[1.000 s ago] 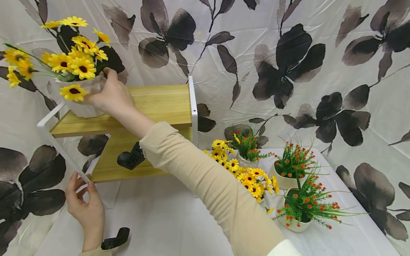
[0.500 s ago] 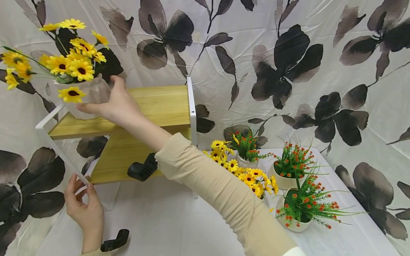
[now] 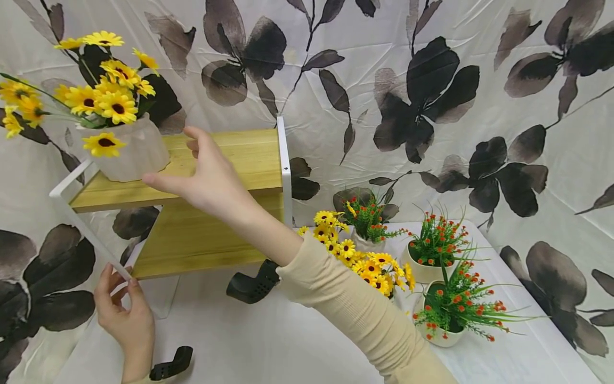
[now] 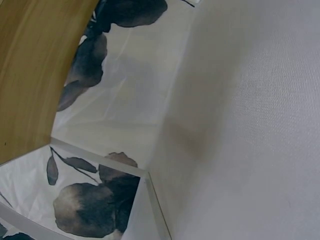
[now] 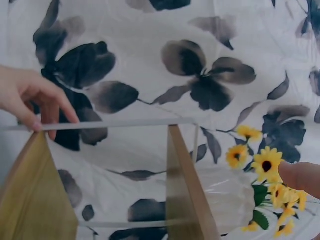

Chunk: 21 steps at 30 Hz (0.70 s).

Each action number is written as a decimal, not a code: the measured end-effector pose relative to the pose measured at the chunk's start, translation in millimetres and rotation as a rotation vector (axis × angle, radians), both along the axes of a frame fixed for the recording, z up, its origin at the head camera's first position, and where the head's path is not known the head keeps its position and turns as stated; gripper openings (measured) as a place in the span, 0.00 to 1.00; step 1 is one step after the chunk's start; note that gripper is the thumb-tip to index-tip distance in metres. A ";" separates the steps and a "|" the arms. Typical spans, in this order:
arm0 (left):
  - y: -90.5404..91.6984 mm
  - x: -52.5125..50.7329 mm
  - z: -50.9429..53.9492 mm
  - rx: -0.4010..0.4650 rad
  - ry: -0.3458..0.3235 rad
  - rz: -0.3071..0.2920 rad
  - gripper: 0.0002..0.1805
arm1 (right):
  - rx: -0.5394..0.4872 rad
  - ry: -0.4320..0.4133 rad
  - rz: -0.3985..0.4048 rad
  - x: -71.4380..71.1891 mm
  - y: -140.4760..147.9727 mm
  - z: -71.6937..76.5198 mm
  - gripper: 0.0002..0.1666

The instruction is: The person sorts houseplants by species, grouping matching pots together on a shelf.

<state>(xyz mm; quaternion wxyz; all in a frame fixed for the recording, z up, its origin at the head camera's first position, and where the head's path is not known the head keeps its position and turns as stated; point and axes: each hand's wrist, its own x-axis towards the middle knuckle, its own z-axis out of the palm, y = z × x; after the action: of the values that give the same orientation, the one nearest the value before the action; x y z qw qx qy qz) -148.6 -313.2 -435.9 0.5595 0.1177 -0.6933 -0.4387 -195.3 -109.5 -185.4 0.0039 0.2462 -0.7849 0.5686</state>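
A white pot (image 3: 136, 154) with yellow daisy-like flowers (image 3: 107, 96) stands at the left end of the top board (image 3: 230, 154) of a two-tier wooden shelf. To the right of the pot is my right hand (image 3: 211, 176), thumb and fingers spread, a small gap between them and the pot. Lower left, my left hand (image 3: 127, 317) pinches the white metal side frame (image 3: 91, 232) between thumb and fingers near the lower board (image 3: 201, 234). That grip also shows in the right wrist view, with the left hand (image 5: 35, 97) on the frame. The left wrist view shows no hand.
Right of the shelf, more yellow flowers (image 3: 379, 272) and pots of red-flowered greenery (image 3: 434, 250) stand on the white-covered table (image 3: 249, 341). A floral-print cloth (image 3: 345, 96) hangs close behind the shelf. Black camera mounts (image 3: 251, 285) jut from both wrists.
My right hand has let go of the white pot and drawn back to the right, its fingers now apart from it. The pot stays on the top board; my left hand keeps its grip.
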 end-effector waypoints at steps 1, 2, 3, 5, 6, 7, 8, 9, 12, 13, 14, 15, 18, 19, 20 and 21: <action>0.9 0.3 0.8 0.001 0.001 -0.001 0.23 | -0.009 0.006 0.012 2.5 4.3 -1.2 0.52; 1.6 0.5 1.4 0.003 0.004 -0.002 0.23 | -0.015 0.017 0.023 4.9 8.2 -2.3 0.51; 1.9 0.6 1.6 0.004 0.005 -0.004 0.23 | -0.019 0.027 0.032 7.1 11.8 -3.4 0.50; 1.6 0.5 0.9 0.007 0.004 -0.005 0.23 | -0.028 0.046 0.044 11.1 18.3 -6.5 0.49; 0.9 0.3 0.0 0.007 0.002 -0.004 0.23 | -0.031 0.057 0.052 13.3 21.5 -8.1 0.48; -0.2 -0.3 -0.6 0.007 0.001 -0.001 0.23 | -0.036 0.066 0.058 15.4 24.1 -9.2 0.47; -1.6 -0.8 -1.5 0.006 -0.001 0.001 0.24 | -0.037 0.076 0.062 17.7 26.7 -10.4 0.46; -2.9 -1.3 -2.5 0.005 -0.005 0.003 0.24 | -0.036 0.088 0.064 19.9 29.3 -11.8 0.46; -4.3 -1.8 -3.0 -0.001 -0.015 0.011 0.24 | -0.038 0.118 0.080 27.0 38.0 -16.9 0.43; -4.2 -1.7 -2.7 -0.002 -0.016 0.014 0.24 | -0.041 0.126 0.087 29.1 41.1 -19.1 0.42; -3.7 -1.5 -2.2 -0.002 -0.020 0.014 0.24 | -0.046 0.132 0.091 31.2 44.5 -21.8 0.41; -3.0 -1.1 -1.7 -0.001 -0.023 0.015 0.24 | -0.058 0.131 0.093 33.4 47.9 -24.6 0.40; -0.5 -0.1 0.5 0.006 -0.018 0.012 0.24 | -0.098 0.115 0.088 39.2 58.9 -35.2 0.38; 0.3 0.3 1.1 0.008 -0.017 0.010 0.24 | -0.113 0.113 0.083 40.5 62.6 -39.6 0.37; 1.2 0.6 1.7 0.011 -0.016 0.007 0.24 | -0.128 0.109 0.078 41.6 66.5 -43.9 0.36; 1.9 0.8 2.2 0.013 -0.016 0.005 0.24 | -0.142 0.104 0.073 42.5 70.4 -48.2 0.35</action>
<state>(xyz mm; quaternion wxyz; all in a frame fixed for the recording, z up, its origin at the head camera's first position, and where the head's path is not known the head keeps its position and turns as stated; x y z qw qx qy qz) -147.8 -311.4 -433.7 0.5544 0.1265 -0.6945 -0.4408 -152.8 -39.1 -233.5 0.0412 0.3028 -0.7318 0.6092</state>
